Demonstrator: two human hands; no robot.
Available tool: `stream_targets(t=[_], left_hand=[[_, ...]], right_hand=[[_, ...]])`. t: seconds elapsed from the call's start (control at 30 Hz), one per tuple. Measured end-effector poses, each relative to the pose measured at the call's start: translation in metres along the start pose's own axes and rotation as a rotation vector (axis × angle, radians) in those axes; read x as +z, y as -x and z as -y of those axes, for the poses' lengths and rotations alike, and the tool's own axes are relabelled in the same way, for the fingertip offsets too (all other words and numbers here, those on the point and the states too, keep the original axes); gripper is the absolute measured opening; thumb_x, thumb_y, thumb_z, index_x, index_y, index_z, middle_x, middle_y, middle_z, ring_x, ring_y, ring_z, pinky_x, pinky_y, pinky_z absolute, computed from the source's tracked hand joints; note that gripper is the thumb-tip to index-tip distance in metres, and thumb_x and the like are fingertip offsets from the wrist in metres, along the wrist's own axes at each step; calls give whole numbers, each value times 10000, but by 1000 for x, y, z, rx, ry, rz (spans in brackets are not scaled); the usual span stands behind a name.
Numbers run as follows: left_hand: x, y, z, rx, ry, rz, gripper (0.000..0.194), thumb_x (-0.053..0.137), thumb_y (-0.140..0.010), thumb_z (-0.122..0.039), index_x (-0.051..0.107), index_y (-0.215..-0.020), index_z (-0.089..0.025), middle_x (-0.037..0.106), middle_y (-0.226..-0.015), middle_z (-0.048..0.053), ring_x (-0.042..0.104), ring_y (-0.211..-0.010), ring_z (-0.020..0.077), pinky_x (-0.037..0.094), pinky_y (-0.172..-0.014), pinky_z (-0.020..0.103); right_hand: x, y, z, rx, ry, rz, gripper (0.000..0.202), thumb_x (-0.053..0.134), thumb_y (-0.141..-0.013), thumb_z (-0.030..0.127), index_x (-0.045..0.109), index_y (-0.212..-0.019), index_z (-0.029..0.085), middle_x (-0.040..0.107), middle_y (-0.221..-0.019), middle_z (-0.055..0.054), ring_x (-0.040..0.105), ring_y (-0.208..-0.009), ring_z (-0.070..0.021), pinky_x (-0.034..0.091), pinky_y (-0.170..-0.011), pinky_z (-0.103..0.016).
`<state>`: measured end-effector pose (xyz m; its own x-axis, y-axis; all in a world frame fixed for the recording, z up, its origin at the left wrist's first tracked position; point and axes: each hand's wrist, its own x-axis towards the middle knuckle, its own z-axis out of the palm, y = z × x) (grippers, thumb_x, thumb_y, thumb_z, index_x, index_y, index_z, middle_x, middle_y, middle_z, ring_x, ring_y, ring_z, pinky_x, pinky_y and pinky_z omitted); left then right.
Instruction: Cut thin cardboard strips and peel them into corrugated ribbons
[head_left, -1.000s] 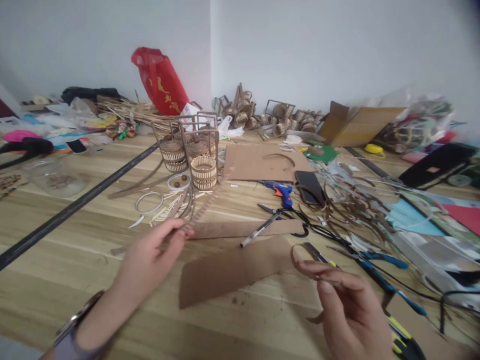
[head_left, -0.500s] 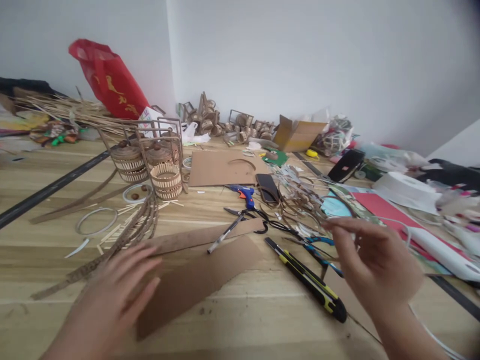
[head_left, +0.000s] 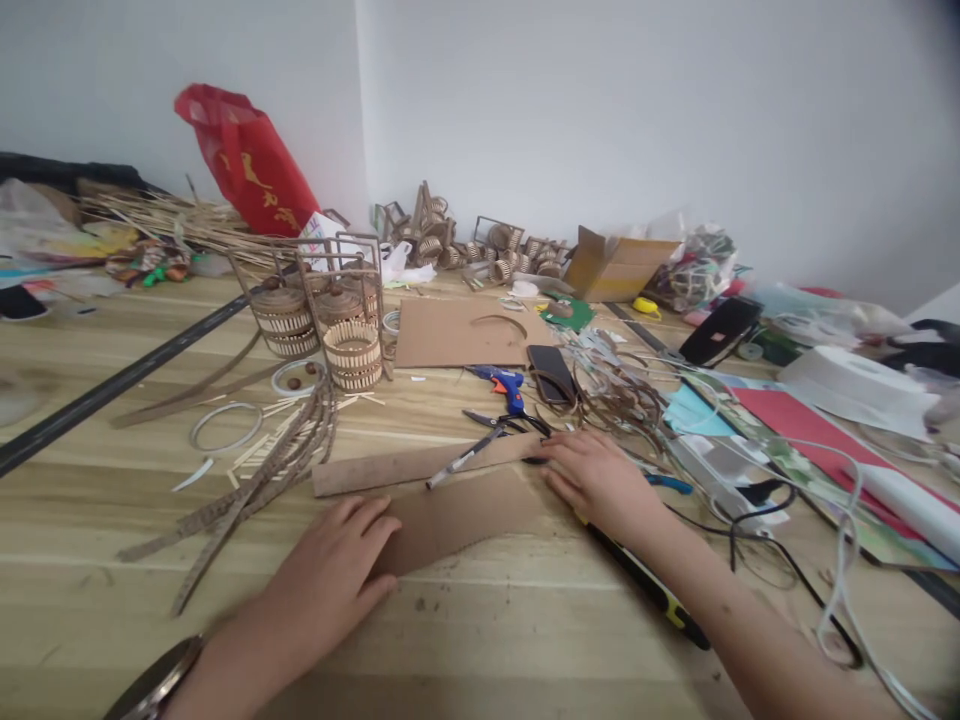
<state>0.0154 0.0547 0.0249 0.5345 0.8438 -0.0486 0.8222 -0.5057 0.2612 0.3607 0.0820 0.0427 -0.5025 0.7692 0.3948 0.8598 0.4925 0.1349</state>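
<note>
My left hand (head_left: 337,555) lies with fingers apart on the left end of a brown cardboard piece (head_left: 457,520). My right hand (head_left: 600,480) reaches over the right end of a long brown strip (head_left: 420,468), fingers stretched downward close to the handles of black scissors (head_left: 480,418). Whether its fingertips touch those handles is hard to see. Across the strip rests a pen (head_left: 465,458). A black and yellow utility knife (head_left: 649,580) lies partly under my right hand and forearm.
Small lidded wooden baskets (head_left: 285,318) and an open one (head_left: 352,355) stand at left, beside curved brown strips (head_left: 300,450). Beyond the scissors lie a blue glue gun (head_left: 508,385), a phone (head_left: 551,373) and a cardboard sheet (head_left: 465,332). White cables (head_left: 847,540) run at right.
My right hand has moved left and inward, from above the pliers to the strip's right end by the scissors. My left hand has come down onto the cardboard. The view has shifted slightly left.
</note>
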Motion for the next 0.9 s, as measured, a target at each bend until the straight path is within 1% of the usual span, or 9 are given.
stream_targets(t=[0.07,0.17,0.37,0.47,0.53,0.6,0.67,0.77,0.9], left_hand=[[-3,-1,4,54,45,-5,383,632,-798,-172,683,-1176,-211,606,-1371,100,520,-1277,313,430,-1068,495],[-3,-1,7,132,96,-11,378,657,-761,-139,690,-1128,-224,618,-1354,84,515,-1275,306,439,-1063,475],[-1,-3,7,202,81,15,368,693,-783,-169,678,-1150,-204,584,-1394,103,492,-1296,312,438,-1065,474],[-6,-10,8,238,40,11,296,692,-841,-264,687,-1131,-204,589,-1384,106,499,-1281,323,428,-1062,494],[-13,-19,11,219,1,-38,229,608,-918,-275,689,-1118,-200,616,-1345,102,518,-1256,304,420,-1062,480],[-19,-33,16,157,-57,-102,224,554,-952,-251,678,-1121,-170,627,-1314,116,530,-1228,293,413,-1056,467],[-22,-48,21,112,-119,-145,260,578,-937,-223,641,-1174,-139,633,-1272,136,534,-1192,299,425,-1024,461],[-18,-66,28,112,-193,-110,232,627,-890,-187,641,-1111,-117,654,-1131,147,548,-1099,308,448,-955,453],[-12,-76,33,140,-150,-151,132,563,-894,-126,655,-988,-147,619,-1005,106,565,-978,255,470,-860,382]], right_hand=[[2,-4,19,-60,-45,50,146,573,-909,253,680,-1008,242,749,-1006,-44,686,-969,-217,522,-844,-377],[3,-12,33,-116,-116,114,146,564,-937,284,685,-1005,240,739,-1039,-46,664,-1029,-216,503,-874,-376],[15,-40,39,-59,1,197,259,529,-940,164,642,-1162,236,689,-1124,-72,616,-1040,-214,458,-887,-350],[26,-57,42,-64,52,200,297,526,-935,124,635,-1189,232,674,-1049,-86,609,-964,-216,427,-827,-326],[31,-65,45,-79,86,200,231,540,-935,139,673,-1104,225,667,-959,-83,603,-888,-208,397,-775,-309],[34,-70,47,-102,113,192,157,555,-932,152,699,-963,205,662,-883,-78,594,-833,-203,366,-734,-306],[34,-70,47,-127,132,169,150,558,-932,154,691,-875,194,663,-831,-67,585,-798,-196,341,-716,-310],[28,-63,43,-130,147,99,155,530,-946,164,670,-883,185,662,-763,-49,564,-737,-186,318,-707,-316],[11,-41,34,-81,139,-17,200,454,-957,154,647,-909,174,645,-679,-31,542,-659,-176,324,-683,-312]])
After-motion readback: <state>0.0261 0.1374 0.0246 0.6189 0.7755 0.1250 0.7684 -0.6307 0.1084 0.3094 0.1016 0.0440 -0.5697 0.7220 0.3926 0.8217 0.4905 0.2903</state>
